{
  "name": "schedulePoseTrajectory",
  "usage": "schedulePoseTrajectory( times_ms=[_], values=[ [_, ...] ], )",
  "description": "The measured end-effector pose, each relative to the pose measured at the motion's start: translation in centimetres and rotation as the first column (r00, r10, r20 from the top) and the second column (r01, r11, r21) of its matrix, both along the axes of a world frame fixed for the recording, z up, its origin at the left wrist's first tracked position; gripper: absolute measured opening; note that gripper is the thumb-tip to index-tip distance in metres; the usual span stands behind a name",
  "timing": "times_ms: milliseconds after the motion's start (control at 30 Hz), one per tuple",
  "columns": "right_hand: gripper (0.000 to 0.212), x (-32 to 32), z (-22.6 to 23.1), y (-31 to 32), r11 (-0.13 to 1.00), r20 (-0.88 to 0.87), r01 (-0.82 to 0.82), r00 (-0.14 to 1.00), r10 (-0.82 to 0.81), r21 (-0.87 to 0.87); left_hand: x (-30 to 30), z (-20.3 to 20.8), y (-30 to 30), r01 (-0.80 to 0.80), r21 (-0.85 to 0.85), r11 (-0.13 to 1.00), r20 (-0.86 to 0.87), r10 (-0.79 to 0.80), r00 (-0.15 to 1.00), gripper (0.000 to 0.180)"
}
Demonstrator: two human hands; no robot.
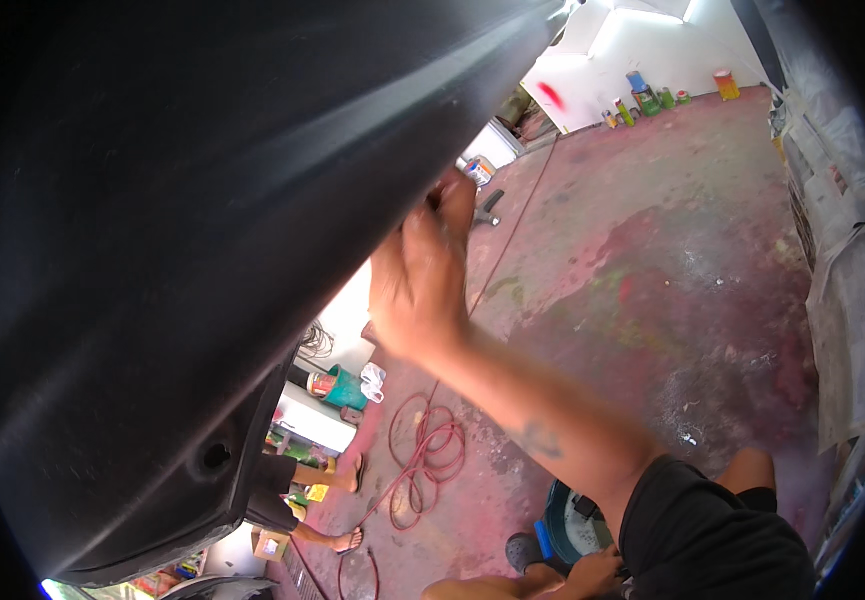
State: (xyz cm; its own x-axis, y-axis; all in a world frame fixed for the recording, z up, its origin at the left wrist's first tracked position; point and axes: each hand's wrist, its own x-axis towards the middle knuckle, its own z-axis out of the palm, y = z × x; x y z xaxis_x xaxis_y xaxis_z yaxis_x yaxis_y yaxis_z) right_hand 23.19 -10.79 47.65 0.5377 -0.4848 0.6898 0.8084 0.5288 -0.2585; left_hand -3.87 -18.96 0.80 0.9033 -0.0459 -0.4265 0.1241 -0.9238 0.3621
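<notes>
A large matte black panel [183,260], shaped like a car body part, fills the left and upper left. My right hand [423,275] is at its lower edge, with the fingers bent and pressed together against it. The fingertips are partly hidden in shadow, and what is between them, if anything, cannot be made out. My right forearm, with a dark tattoo, reaches up from a black sleeve [708,535]. At the bottom a patch of skin [593,574] beside a round tub [560,500] may be my left hand, but its fingers are not clear.
A red hose [423,455] lies coiled on the paint-stained floor [643,300]. Another person's legs [323,480] show beyond the panel, near a green bucket [343,385]. Several cans and bottles [645,100] line the white wall. Draped sheeting [843,280] hangs at the right.
</notes>
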Motion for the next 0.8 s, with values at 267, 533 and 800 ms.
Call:
schedulePoseTrajectory(
  times_ms=[267, 533, 800],
  values=[
    [0.033, 0.3, 0.1, 0.2, 0.996, -0.005, -0.085, 0.996, 0.085, 0.0, -0.4, -0.2, 0.2, -0.017, 0.002, 1.0, -0.007, 0.017, 1.0, 0.032],
    [0.031, 0.5, -0.4, 0.6, 1.0, 0.038, -0.018, 0.999, 0.019, -0.007, -0.6, -0.4, 0.6, -0.028, 0.006, 1.0, -0.01, 0.028, 1.0, 0.032],
    [0.028, 1.0, 0.1, -3.2, 0.983, 0.13, -0.169, 0.979, 0.159, 0.066, 0.8, 3.4, 0.0, -0.113, -0.011, 0.994, -0.179, 0.109, 0.978, 0.052]
  ],
)
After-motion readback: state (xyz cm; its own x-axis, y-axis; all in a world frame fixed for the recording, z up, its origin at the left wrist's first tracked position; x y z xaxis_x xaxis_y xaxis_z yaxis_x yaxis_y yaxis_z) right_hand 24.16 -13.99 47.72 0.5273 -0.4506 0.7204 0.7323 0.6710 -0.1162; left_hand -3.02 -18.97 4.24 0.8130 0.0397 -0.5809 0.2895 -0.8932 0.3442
